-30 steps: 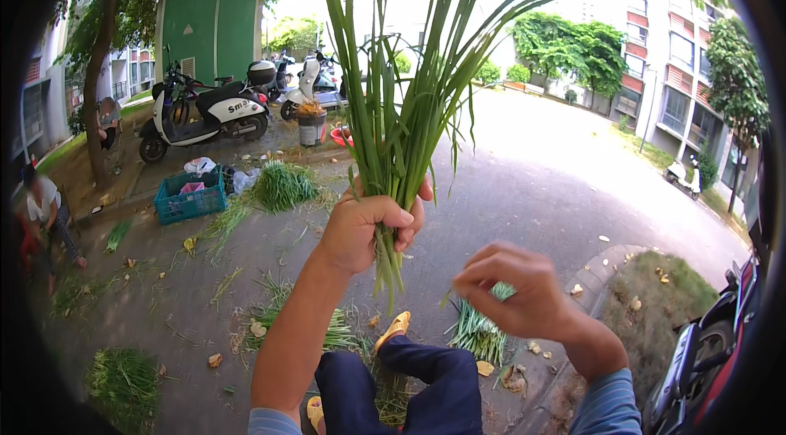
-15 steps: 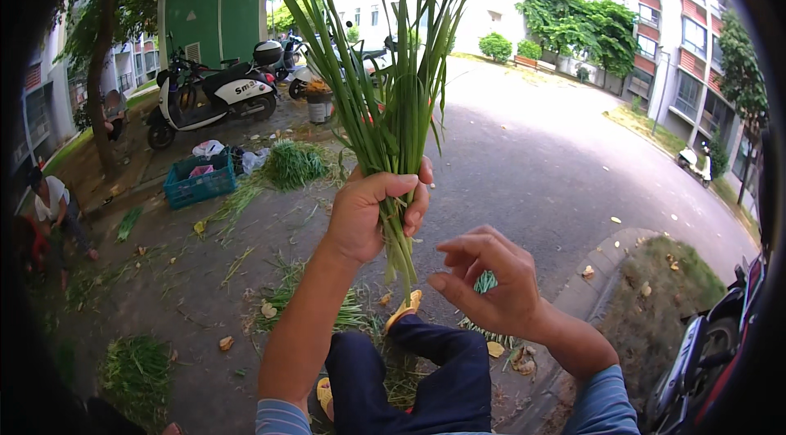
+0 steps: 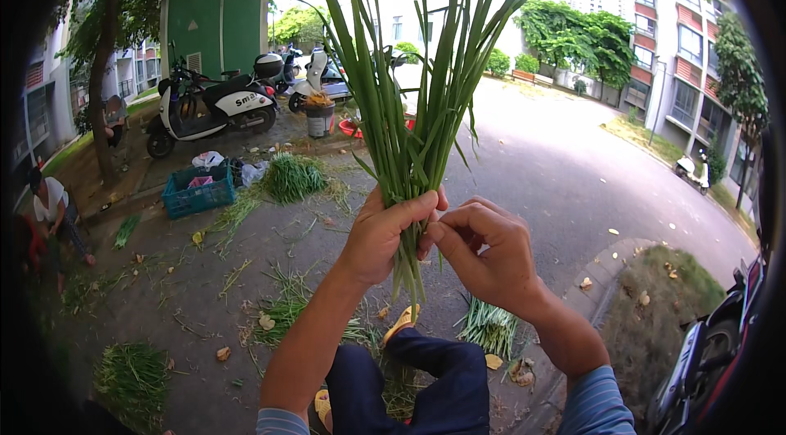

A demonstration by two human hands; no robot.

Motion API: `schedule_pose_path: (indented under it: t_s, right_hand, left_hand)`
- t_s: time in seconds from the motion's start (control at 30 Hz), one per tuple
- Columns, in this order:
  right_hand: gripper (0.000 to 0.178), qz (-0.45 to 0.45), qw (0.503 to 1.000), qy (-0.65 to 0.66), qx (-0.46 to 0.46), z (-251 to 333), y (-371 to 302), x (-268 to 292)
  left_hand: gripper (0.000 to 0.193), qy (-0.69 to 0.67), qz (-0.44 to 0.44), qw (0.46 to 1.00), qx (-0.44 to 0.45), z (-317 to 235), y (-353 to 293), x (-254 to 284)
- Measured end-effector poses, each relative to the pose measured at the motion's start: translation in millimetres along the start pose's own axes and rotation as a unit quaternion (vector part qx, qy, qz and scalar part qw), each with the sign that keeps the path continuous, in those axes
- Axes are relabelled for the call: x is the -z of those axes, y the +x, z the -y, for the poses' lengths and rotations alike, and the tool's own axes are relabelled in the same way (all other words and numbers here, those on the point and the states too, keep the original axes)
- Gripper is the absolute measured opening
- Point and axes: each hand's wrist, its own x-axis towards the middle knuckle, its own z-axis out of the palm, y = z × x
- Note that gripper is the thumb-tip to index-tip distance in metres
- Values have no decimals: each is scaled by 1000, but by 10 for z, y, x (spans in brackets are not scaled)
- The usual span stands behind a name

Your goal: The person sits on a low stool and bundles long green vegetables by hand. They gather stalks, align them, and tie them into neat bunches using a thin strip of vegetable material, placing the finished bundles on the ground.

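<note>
Left hand (image 3: 378, 237) clenched round green leafy bundle (image 3: 409, 136), held upright in mid-air, leaves fanning up. Right hand (image 3: 489, 253) curled in at its lower end; can't tell if pinching anything. Beyond: teal crate (image 3: 199, 201), then white-and-black scooter (image 3: 233, 99).

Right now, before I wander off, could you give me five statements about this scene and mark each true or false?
1. The left hand grips a bunch of long green leaves. True.
2. The right hand rests on the ground. False: it is raised beside the left hand.
3. The slippers are black. False: they are yellow.
4. A white and black scooter stands near a structure with green doors. True.
5. The plastic crate is bright orange. False: it is blue-green.
</note>
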Motion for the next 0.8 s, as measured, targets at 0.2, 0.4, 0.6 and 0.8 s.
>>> schedule_pose_path:
  t_s: [0.2, 0.4, 0.6, 0.8]
  right_hand:
    - [10, -2, 991, 87, -98, 21, 61, 153]
    - [15, 27, 962, 205, -177, 106, 150, 278]
    - [20, 16, 935, 289, -206, 51, 282, 376]
    - [21, -25, 920, 343, -186, 48, 441, 411]
  left_hand:
    - [21, -14, 35, 999, 11, -10, -8, -10]
    - [21, -21, 51, 998, 14, -3, -19, -16]
    - [21, -22, 109, 994, 0, 47, 9, 10]
    - [21, -1, 111, 994, 21, 48, 9, 12]
